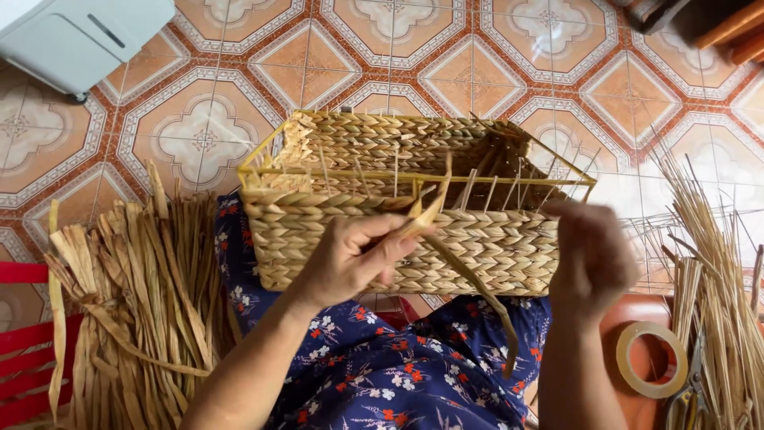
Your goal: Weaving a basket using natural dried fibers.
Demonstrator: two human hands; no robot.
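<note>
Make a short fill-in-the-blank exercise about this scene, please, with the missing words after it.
1. The left hand pinches a flat dried straw strand against the rectangular woven straw ______.
2. The half-woven rectangular straw container is built on a ______ wire frame.
3. The round roll of beige tape lies to the person's ______.
4. The blurred right hand is at the container's ______ end.

Missing words: basket; yellow; right; right
</note>
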